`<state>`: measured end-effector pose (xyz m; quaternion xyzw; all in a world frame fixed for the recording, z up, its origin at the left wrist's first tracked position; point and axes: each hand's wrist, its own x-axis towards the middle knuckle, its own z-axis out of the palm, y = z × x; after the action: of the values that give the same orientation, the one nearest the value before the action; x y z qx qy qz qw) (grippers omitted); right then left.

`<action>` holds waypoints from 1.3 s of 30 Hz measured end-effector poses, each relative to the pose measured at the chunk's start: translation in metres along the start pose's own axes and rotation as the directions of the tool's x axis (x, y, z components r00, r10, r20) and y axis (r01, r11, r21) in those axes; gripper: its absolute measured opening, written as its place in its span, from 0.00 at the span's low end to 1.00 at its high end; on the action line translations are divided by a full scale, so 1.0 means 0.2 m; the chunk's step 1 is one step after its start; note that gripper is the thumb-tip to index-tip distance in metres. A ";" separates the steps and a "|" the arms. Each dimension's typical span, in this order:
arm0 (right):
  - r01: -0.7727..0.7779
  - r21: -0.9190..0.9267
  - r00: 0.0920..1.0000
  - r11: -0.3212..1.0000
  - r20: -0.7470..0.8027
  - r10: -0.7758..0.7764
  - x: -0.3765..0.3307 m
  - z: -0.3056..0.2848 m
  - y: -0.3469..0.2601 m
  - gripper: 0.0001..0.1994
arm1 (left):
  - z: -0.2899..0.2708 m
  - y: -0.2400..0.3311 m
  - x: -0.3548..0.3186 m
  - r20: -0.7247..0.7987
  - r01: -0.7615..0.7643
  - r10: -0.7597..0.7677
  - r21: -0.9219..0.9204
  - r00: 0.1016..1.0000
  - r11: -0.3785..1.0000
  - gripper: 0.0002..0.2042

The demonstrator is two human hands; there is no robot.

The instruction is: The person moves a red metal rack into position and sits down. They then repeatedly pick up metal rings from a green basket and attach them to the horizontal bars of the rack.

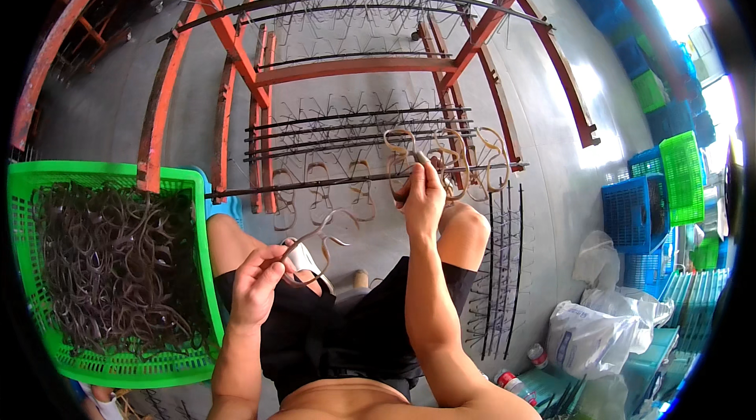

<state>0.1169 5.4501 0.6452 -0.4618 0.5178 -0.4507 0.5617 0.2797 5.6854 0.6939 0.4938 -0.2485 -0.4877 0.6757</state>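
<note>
My left hand (256, 278) holds a thin brown Y-shaped strap (319, 235) above my lap. My right hand (421, 192) pinches another brown strap (402, 144) at a black metal rod (315, 182) that runs across in front of my knees. Several looped straps (472, 164) hang on that rod to the right of my hand, and a few hang to its left. The rod lies on an orange-red metal rack (354, 67) that carries more spiked black rods higher up.
A green plastic crate (201, 262) full of dark straps stands at my left. Loose spiked black rods (504, 262) lie on the floor at my right. Blue and green crates (654, 192), white plastic bags (591, 333) and bottles sit further right.
</note>
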 end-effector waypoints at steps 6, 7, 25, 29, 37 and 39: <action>0.694 -0.606 0.660 0.388 0.322 -0.679 -0.32 -0.03 -0.20 0.21 | 0.05 0.02 0.07 0.098 -0.040 0.041 -0.007 0.994 0.999 0.10; 0.783 -0.358 0.622 0.509 0.491 -0.610 -0.36 -0.04 -0.23 0.20 | 0.05 0.03 0.08 0.098 -0.011 0.017 -0.056 0.995 0.998 0.10; 0.031 0.306 0.996 0.952 -0.088 -0.004 -0.24 0.36 0.14 0.11 | -1.02 -0.10 -0.34 -0.800 0.802 0.169 0.513 0.576 -0.306 0.17; -0.004 0.452 0.999 0.892 -0.028 0.018 -0.23 0.37 0.17 0.12 | -1.27 -0.23 -0.43 -0.782 0.781 -0.021 0.621 0.623 0.070 0.19; 0.048 0.429 0.998 0.902 -0.051 -0.028 -0.24 0.39 0.18 0.12 | -1.28 -0.23 -0.40 -0.762 0.760 -0.004 0.645 0.647 0.078 0.19; 0.074 0.391 0.995 0.917 -0.083 -0.045 -0.24 0.40 0.18 0.11 | -1.32 -0.26 -0.42 -0.745 0.732 0.031 0.661 0.666 0.169 0.19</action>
<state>0.1946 5.5081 0.6208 -0.3385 0.4224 -0.5789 0.6098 0.4404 5.8714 0.5559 0.9627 -0.1198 -0.2030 0.1325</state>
